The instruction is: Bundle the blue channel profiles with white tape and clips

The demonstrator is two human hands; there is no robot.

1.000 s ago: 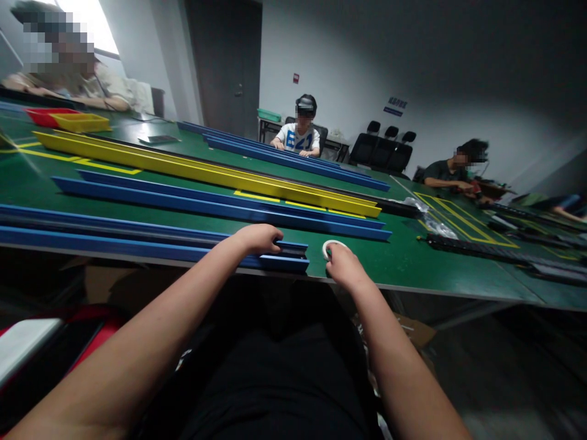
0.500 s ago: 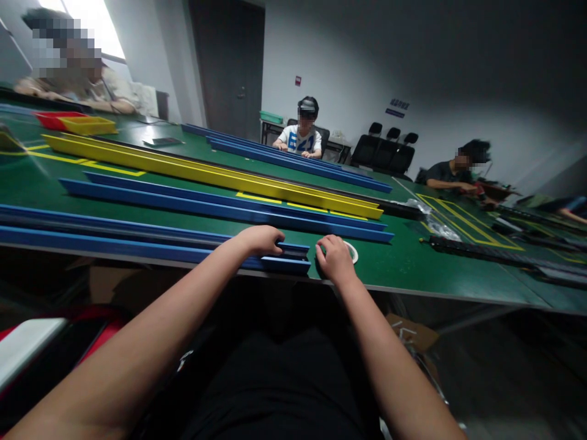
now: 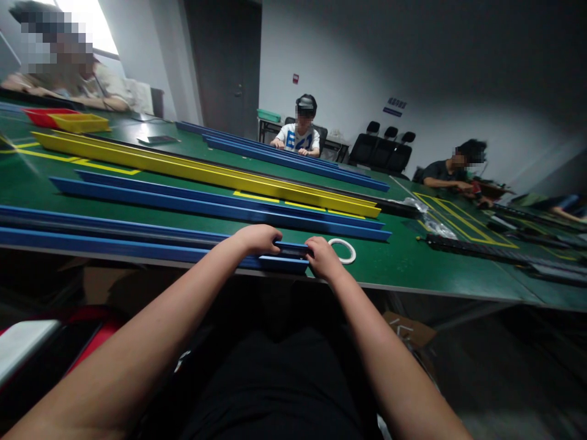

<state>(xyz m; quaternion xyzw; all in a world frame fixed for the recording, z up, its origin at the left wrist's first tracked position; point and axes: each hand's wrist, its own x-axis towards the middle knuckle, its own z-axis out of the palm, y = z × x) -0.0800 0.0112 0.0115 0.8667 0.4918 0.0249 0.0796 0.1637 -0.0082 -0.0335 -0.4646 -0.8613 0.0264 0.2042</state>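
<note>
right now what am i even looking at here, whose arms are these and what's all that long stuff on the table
The picture comes from a camera worn on a person's head, looking forward and down, so the two bare arms at the bottom are that person's own. They sit at a green table. Their left hand rests on top of a long blue channel with a dark strip inside, near its end. Their right hand touches that end. Just beside it lies a white tape ring, untouched. Farther back lie more blue channels and a yellow channel. Other people sit at work around the table's far sides.
</note>
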